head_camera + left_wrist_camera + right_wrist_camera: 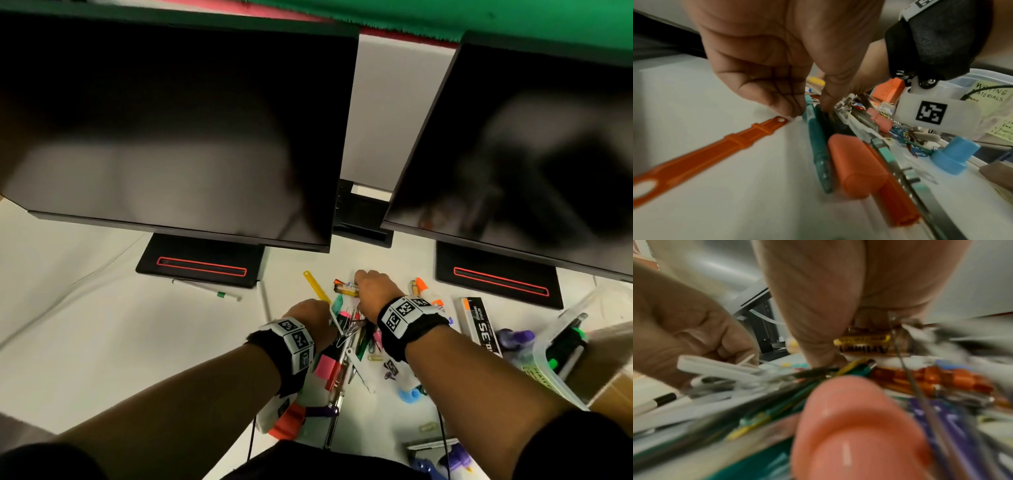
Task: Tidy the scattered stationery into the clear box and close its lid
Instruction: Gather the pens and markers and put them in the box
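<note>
A heap of pens, markers, clips and highlighters lies on the white desk in front of me. My left hand curls down on its near-left side, fingertips and thumb pinching pens by a teal pen. My right hand curls over the heap's far end, its thumb down on the pens, its fingers against a small yellow-labelled pack. The clear box, lid off, stands at the right with markers inside; in the left wrist view the box carries a yellow note.
A yellow plastic strip lies left of the heap. A glue bottle, a black lead box and a blue cap lie to the right. A white pen sits by the left monitor stand.
</note>
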The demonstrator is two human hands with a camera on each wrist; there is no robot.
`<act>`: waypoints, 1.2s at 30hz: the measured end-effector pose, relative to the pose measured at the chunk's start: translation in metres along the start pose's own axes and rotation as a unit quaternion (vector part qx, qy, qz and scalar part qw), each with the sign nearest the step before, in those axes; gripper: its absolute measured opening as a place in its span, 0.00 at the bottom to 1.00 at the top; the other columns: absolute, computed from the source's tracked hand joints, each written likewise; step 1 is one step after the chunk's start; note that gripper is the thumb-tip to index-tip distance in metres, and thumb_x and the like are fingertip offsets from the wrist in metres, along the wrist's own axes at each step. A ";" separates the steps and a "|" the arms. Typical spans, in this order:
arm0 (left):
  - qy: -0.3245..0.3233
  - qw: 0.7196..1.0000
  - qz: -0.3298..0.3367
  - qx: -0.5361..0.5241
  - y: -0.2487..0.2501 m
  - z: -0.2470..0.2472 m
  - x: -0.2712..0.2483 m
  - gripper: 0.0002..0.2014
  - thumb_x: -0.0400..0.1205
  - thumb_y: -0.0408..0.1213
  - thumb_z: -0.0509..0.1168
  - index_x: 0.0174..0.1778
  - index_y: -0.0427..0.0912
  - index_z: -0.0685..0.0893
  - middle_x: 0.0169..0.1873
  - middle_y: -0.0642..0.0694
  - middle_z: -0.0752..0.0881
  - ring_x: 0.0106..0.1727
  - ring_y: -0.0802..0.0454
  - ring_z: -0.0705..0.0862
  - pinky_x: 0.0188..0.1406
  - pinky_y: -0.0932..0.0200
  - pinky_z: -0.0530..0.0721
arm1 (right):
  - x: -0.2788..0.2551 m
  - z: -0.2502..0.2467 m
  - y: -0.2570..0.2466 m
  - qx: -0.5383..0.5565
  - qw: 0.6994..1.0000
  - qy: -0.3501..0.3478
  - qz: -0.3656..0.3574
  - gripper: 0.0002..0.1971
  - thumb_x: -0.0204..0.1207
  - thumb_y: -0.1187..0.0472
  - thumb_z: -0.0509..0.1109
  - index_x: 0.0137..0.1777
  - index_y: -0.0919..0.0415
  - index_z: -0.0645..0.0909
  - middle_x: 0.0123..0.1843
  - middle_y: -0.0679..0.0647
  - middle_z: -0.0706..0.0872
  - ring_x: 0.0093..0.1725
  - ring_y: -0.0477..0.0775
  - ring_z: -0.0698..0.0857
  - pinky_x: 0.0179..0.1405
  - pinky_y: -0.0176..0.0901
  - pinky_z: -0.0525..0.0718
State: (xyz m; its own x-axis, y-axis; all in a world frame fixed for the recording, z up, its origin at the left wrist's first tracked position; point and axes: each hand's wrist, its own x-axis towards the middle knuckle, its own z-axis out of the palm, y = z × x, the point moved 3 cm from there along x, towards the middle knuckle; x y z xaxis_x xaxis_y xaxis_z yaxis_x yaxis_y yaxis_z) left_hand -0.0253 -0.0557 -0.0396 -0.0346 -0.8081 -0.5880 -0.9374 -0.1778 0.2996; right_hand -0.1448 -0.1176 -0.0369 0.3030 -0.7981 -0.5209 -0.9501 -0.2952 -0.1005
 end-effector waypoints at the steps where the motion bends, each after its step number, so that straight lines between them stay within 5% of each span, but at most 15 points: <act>1: -0.003 1.000 -0.005 0.000 0.002 -0.001 0.001 0.13 0.81 0.42 0.60 0.56 0.40 0.81 0.57 0.42 0.85 0.59 0.44 0.83 0.52 0.56 0.80 | 0.000 0.000 0.000 -0.003 1.000 -0.002 -0.002 0.19 0.76 0.66 0.64 0.67 0.65 0.69 0.64 0.64 0.77 0.64 0.65 0.77 0.62 0.54 0.79; 14: -0.008 1.000 -0.022 -0.009 0.003 -0.007 0.007 0.14 0.76 0.36 0.65 0.58 0.39 0.80 0.56 0.42 0.84 0.58 0.44 0.84 0.53 0.55 0.83 | -0.022 -0.035 0.020 0.086 0.996 0.032 0.005 0.13 0.80 0.66 0.58 0.63 0.66 0.71 0.59 0.64 0.82 0.56 0.63 0.82 0.47 0.46 0.76; 20: 0.004 1.000 0.001 0.025 -0.015 -0.022 0.005 0.12 0.77 0.33 0.60 0.55 0.35 0.78 0.57 0.37 0.81 0.55 0.41 0.83 0.45 0.55 0.79 | -0.040 -0.044 0.026 0.166 0.982 0.086 0.018 0.11 0.79 0.63 0.61 0.60 0.63 0.73 0.52 0.63 0.84 0.42 0.58 0.77 0.40 0.43 0.71; 26: 0.049 0.995 -0.073 0.037 -0.050 -0.040 0.001 0.20 0.77 0.40 0.63 0.64 0.38 0.74 0.63 0.38 0.73 0.61 0.40 0.80 0.56 0.51 0.81 | -0.055 -0.030 0.023 0.139 0.988 0.060 -0.002 0.10 0.78 0.62 0.63 0.58 0.62 0.77 0.54 0.62 0.86 0.53 0.63 0.83 0.43 0.40 0.72; 31: 0.060 0.984 -0.165 0.014 -0.070 -0.035 -0.005 0.26 0.78 0.35 0.65 0.70 0.37 0.66 0.65 0.35 0.73 0.62 0.38 0.81 0.58 0.50 0.82 | -0.059 -0.009 0.026 0.103 0.990 0.002 0.096 0.13 0.77 0.63 0.65 0.59 0.67 0.79 0.59 0.62 0.85 0.57 0.60 0.84 0.48 0.42 0.80; 33: 0.060 0.983 -0.171 -0.009 -0.070 -0.030 -0.005 0.24 0.78 0.33 0.63 0.70 0.37 0.65 0.64 0.34 0.77 0.61 0.38 0.82 0.57 0.48 0.82 | -0.063 -0.001 0.023 0.112 0.986 -0.042 0.120 0.12 0.76 0.61 0.67 0.55 0.68 0.81 0.54 0.60 0.86 0.50 0.58 0.85 0.44 0.42 0.81; 36: 0.064 0.985 -0.158 -0.035 -0.066 -0.024 -0.005 0.22 0.78 0.30 0.62 0.67 0.37 0.66 0.59 0.35 0.82 0.58 0.38 0.83 0.53 0.49 0.82 | -0.070 0.010 0.012 0.143 0.979 -0.067 0.128 0.10 0.75 0.57 0.69 0.38 0.64 0.77 0.34 0.54 0.79 0.42 0.57 0.80 0.27 0.39 0.74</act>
State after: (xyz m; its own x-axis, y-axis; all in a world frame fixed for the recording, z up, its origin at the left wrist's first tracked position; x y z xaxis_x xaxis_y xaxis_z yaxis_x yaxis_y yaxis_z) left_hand 0.0446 -0.0532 -0.0384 0.3029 -0.7692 -0.5626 -0.8679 -0.4665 0.1706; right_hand -0.1784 -0.0597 -0.0101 0.0586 -0.7456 -0.6638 -0.9813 0.0791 -0.1754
